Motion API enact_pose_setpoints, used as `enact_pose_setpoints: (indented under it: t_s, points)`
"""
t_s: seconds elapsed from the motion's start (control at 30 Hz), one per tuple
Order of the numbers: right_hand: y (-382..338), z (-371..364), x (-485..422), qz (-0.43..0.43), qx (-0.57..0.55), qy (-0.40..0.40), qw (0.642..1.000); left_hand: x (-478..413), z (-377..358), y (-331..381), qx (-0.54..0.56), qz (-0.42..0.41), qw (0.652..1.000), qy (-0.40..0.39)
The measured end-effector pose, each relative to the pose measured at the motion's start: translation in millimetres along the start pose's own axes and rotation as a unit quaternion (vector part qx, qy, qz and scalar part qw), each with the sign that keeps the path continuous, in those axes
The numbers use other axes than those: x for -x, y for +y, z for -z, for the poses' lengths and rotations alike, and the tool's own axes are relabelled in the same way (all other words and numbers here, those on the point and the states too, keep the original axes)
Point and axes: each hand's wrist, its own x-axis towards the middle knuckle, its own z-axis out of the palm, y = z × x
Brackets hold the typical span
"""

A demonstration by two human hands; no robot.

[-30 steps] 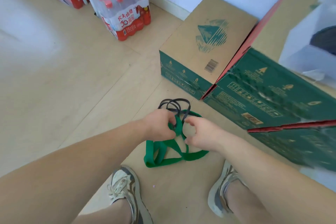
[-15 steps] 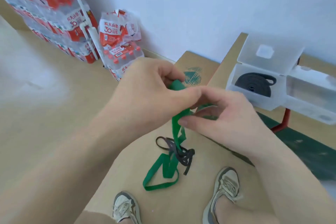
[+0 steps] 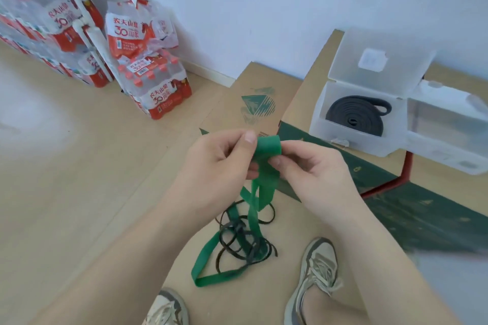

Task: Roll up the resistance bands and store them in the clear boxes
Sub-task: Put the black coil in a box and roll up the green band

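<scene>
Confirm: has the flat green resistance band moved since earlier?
Yes, upward: the flat green resistance band's end rose from floor to the green cardboard box's top.

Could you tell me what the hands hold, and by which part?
The left hand and right hand pinch the green band at its folded top end.

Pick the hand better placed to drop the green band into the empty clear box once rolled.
Right, probably. The right hand pinches the green band on the side nearer the empty clear box, which sits to the right; the left hand would have to cross over.
</scene>
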Motion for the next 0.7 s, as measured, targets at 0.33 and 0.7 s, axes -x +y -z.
enact_pose_setpoints:
  t_s: [0.33,0.7]
  points:
    - [10.6,-23.8,-19.1,-0.014,-0.009,0.068,0.998,-23.2,13.0,-29.5,-0.127,-0.061,0.990,-0.018]
    - [2.7,-17.2,-30.1,-0.140,-0.211,0.112,0.961,-24.6,21.4,-41.5,-0.050,0.005,0.992,-0.115]
